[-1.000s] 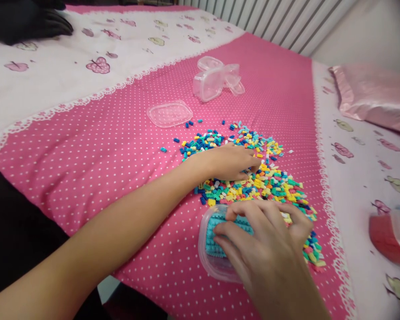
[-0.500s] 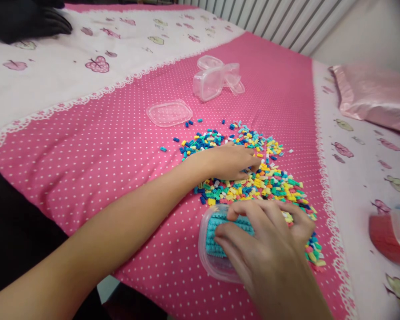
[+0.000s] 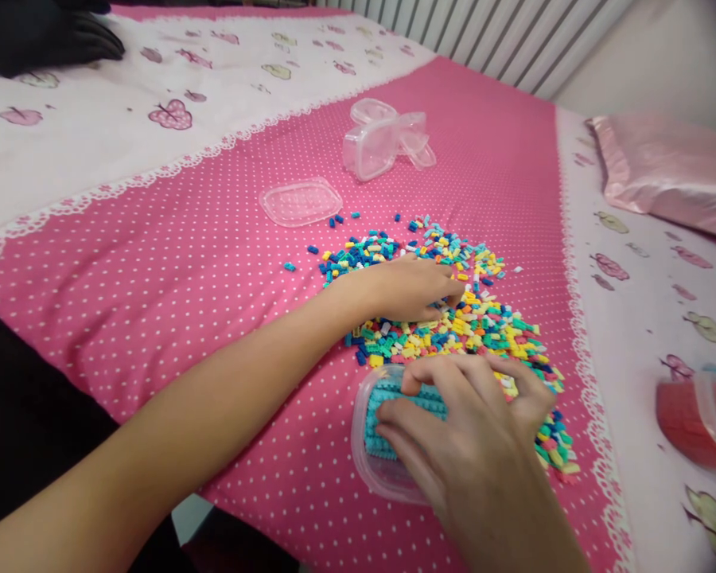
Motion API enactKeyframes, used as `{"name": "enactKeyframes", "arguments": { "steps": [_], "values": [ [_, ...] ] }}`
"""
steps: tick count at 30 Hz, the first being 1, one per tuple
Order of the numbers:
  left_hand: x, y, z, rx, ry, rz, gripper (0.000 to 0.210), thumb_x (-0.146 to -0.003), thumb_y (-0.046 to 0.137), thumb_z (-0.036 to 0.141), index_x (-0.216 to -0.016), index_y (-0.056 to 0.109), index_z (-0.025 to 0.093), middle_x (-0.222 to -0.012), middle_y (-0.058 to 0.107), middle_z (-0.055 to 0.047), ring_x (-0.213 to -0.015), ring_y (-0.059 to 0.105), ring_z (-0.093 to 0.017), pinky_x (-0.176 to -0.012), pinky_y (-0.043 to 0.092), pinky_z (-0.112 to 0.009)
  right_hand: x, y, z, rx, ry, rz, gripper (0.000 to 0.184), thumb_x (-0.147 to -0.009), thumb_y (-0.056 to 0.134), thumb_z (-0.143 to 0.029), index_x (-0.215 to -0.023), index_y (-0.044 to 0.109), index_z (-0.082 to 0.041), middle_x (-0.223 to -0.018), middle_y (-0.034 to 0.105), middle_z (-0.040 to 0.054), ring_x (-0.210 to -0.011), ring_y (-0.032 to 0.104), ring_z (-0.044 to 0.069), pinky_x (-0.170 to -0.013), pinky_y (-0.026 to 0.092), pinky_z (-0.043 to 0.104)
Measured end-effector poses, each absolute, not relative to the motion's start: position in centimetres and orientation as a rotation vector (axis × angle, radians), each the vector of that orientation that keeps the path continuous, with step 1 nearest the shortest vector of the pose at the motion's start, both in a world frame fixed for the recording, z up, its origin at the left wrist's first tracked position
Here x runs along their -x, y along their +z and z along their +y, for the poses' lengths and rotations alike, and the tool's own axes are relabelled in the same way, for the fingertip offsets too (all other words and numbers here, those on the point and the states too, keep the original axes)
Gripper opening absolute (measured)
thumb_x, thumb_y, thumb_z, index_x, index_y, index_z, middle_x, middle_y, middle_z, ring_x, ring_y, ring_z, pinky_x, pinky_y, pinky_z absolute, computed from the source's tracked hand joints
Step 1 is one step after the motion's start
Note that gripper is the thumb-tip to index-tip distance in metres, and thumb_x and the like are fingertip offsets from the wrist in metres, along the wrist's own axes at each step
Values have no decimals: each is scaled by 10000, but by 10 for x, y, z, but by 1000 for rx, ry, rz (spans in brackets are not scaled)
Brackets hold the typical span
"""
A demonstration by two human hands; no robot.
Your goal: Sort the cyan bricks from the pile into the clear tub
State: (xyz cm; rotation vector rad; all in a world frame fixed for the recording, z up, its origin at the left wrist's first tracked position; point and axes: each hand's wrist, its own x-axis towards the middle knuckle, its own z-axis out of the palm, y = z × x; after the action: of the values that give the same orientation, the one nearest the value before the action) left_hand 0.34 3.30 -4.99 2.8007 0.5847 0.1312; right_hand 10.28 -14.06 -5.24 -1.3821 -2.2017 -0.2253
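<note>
Left hand [image 3: 409, 288]: palm down on the loose brick pile [image 3: 507, 338], fingers bent into it. Grip: tips partly hidden, can't tell if it's pinching a brick.

Right hand [image 3: 477, 430]: over the clear tub [image 3: 359, 458], fingers bent, thumb side close to the turquoise bricks [image 3: 377, 434] packed in rows inside. Grip: fingers a little apart at the rows; can't tell if a piece is between them.

Layout: tub sits toward the near edge of the bed [image 3: 173, 278], just on the near side of the pile. Lid [image 3: 301, 203] lies flat past the pile, toward the far edge; clear containers [image 3: 370, 151] beyond it. Tub with red contents [image 3: 683, 414] off toward the right edge.

Handling, my read: pick with left fingertips, one brick at a time, no raking; strays already lie off the pile on the lid side. Right hand should keep the rows square and steady the tub by its rim, since soft bedding will likely let it tip. Press lightly, straight down; a sideways shove could skew the rows.
</note>
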Motion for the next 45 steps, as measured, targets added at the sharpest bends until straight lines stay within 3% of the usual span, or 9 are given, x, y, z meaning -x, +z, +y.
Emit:
{"name": "enactKeyframes", "arguments": {
  "steps": [10, 23, 40, 45],
  "values": [
    [-4, -49, 32, -2798, 117, 592, 296, -989, 550, 245, -1270, 611, 173, -1323, 648, -82, -1193, 580, -223, -937, 416, -322, -102, -56, -140, 1408, -179, -2167, 231, -841, 650, -132, -644, 635, -253, -810, 636, -20, -860, 546, 180, -1031, 279, 473],
    [-4, -51, 35, -2791, 123, 580, 279, -986, 564, 266, -1245, 614, 177, -1303, 650, -85, -1189, 572, -214, -936, 407, -306, -107, -46, -140, 1413, -135, -2265, 186, -830, 727, -194, -683, 644, -272, -855, 652, -31, -900, 560, 177, -1074, 210, 466],
    [-4, -57, 37, -2770, 167, 565, 265, -970, 561, 248, -1222, 624, 193, -1266, 659, -84, -1169, 583, -218, -935, 422, -311, -104, -55, -136, 1387, -187, -2178, 249, -845, 644, -171, -618, 620, -269, -793, 636, -29, -855, 540, 174, -1091, 189, 462],
    [-4, -55, 36, -2770, 144, 572, 274, -975, 553, 244, -1234, 616, 181, -1277, 655, -84, -1191, 576, -220, -950, 420, -310, -107, -50, -136, 1389, -153, -2248, 194, -806, 733, -212, -654, 631, -277, -818, 632, -37, -864, 542, 178, -1099, 181, 451]
  ]
}}
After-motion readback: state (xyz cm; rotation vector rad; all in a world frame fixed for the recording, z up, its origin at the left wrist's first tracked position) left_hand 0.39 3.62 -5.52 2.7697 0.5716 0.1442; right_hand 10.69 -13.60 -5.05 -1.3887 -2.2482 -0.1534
